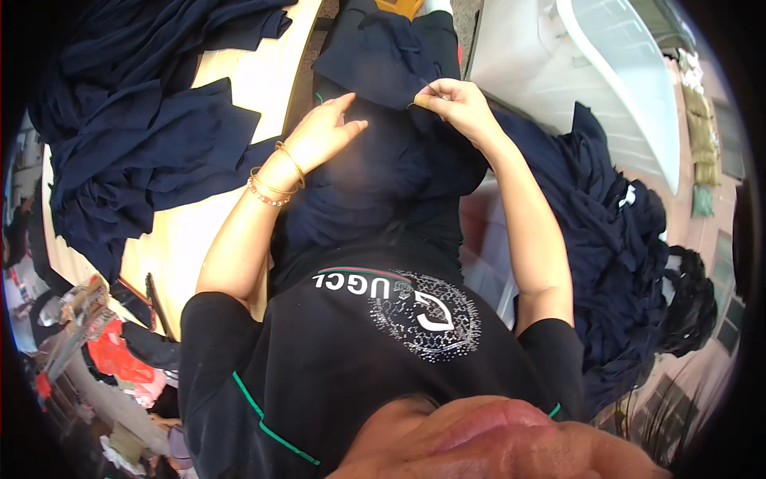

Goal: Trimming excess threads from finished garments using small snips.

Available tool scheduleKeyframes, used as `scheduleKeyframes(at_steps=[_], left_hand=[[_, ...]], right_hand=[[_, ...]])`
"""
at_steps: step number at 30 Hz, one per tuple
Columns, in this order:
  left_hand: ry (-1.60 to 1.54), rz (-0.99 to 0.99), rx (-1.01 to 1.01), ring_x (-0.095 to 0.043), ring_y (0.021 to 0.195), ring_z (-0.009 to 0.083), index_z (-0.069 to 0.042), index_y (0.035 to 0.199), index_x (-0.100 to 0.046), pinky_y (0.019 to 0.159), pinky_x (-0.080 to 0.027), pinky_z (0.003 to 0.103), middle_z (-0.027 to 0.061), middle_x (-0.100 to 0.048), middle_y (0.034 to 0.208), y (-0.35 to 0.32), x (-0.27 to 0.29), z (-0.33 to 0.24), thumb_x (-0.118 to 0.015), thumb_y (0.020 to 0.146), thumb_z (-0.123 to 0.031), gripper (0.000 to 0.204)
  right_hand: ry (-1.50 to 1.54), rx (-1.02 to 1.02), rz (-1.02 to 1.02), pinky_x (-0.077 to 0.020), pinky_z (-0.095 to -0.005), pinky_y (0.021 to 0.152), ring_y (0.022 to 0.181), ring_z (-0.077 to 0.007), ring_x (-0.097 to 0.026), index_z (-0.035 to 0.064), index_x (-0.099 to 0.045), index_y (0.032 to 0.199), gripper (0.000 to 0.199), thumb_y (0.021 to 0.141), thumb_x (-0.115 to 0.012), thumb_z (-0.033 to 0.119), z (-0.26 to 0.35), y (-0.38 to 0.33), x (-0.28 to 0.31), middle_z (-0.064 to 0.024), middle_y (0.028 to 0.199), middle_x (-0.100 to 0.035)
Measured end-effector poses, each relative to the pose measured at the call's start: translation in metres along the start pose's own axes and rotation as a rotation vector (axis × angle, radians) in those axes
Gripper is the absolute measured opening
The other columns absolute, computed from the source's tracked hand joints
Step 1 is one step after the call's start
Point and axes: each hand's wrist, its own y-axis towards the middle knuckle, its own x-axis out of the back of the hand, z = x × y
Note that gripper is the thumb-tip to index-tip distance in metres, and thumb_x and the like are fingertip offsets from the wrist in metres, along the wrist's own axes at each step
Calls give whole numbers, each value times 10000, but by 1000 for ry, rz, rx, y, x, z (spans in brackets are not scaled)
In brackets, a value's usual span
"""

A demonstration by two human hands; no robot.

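Note:
A dark navy piece of cloth (379, 60) lies spread over my lap and knees, its near corner reaching toward my right fingertips. My left hand (323, 132) hovers over the lap on the left, fingers stretched and thumb apart, with nothing in it. Bracelets circle that wrist. At the cloth's right edge, my right hand (459, 108) is closed in a pinch, thumb against forefinger. Something small and thin shows at those fingertips; what it is cannot be made out. A bit of green thread (319, 98) shows beside the left fingers.
Heaped navy cloth (136, 160) covers much of a pale wooden table (187, 231) on my left. A large whitish plastic bin (542, 64) stands at the far right. More navy cloth (590, 239) is piled right of my arm, near a black bag (688, 307).

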Motion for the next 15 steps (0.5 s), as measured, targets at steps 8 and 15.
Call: scheduleKeyframes(at_steps=[8,15], left_hand=[[-463,-113,332,-649,858,206,-23,1563,-387,763,-522,343,121,-633,864,32,-13,-9,-657,926,-263,733],[-479,-771,-57,-597,1099,245,-80,1137,-761,918,-508,338,142,-632,1156,65,-14,2,-575,862,-12,339]], right_hand=[[1069,207,326,-279,-206,484,505,-37,-404,-4,-667,929,155,817,-757,54,50,-68,55,25,678,-543],[1313,1020,1018,-465,-307,484,556,-208,-647,26,-681,777,185,800,-826,139,61,-48,81,-95,705,-700]])
